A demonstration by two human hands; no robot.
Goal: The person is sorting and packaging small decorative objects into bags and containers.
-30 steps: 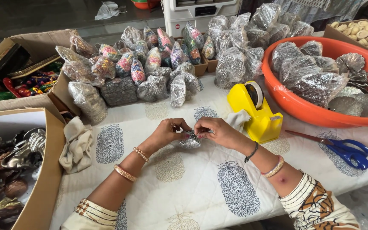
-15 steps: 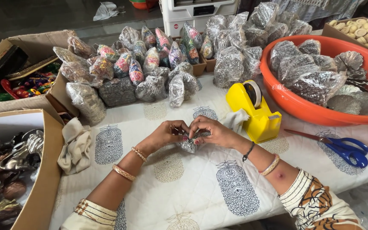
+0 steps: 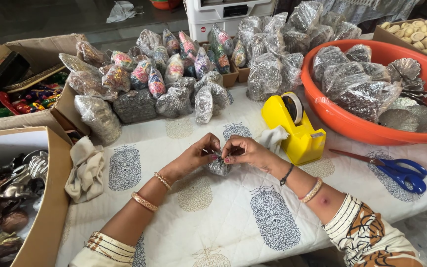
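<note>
Both hands are working mid-worktop: left hand [image 3: 197,154] and right hand [image 3: 243,151] are pinching, fingertips closed, the top of a small clear-wrapped silvery packet [image 3: 219,166] resting on the printed cloth [image 3: 273,222]. Risk: the thin wrap is looking slippery, so the pinch could be slipping and the wrap springing open. The yellow tape dispenser [image 3: 297,131] is standing just right, clear of the elbows.

The small packet [image 3: 219,167] pinched between the left hand [image 3: 197,157] and right hand [image 3: 247,152] is crinkly clear plastic over shiny silver metal; under them lies a matt printed cloth [image 3: 233,222], and right of the right hand stands a glossy yellow plastic tape dispenser [image 3: 295,129]
</note>
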